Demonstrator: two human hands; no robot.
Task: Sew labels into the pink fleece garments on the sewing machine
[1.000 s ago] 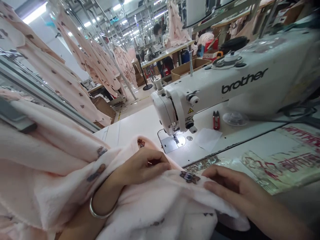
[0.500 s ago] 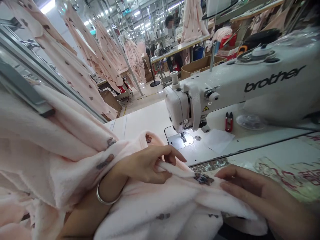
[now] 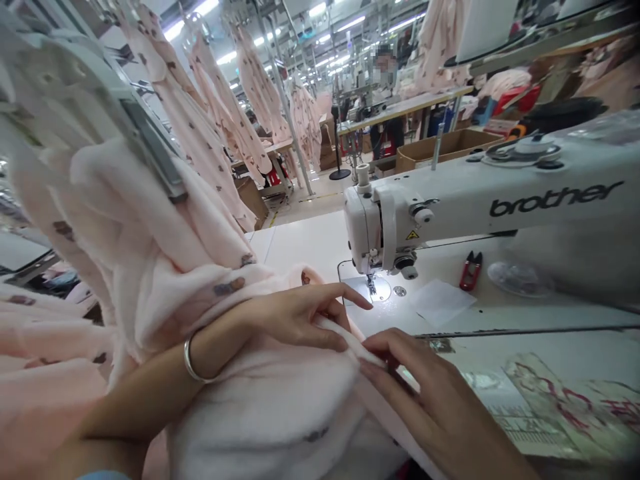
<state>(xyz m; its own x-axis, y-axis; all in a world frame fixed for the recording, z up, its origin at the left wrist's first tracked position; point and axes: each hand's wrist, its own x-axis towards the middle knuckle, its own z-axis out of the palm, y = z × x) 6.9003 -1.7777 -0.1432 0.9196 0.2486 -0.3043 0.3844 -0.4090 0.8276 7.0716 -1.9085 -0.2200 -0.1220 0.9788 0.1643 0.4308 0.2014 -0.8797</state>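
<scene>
Pale pink fleece fabric with small bear prints spreads below and left of the sewing machine. My left hand, a silver bangle on its wrist, lies over the fabric and pinches a folded edge between thumb and fingers; its index finger reaches toward the needle plate. Close to its right, my right hand grips the same folded edge between thumb and fingers. Both hands are just in front of the presser foot, and no fabric lies under it. Part of the fabric falls out of sight below.
Red thread snips, a white scrap and a clear plastic dish lie right of the needle. A grey clamp holds hanging fabric at left. Behind are a cardboard box, hanging garments and a person at another table.
My right hand has moved left along the fabric edge, close to my left hand, which keeps its pinch. The camera view has shifted, showing more of the hanging fabric and clamp at left.
</scene>
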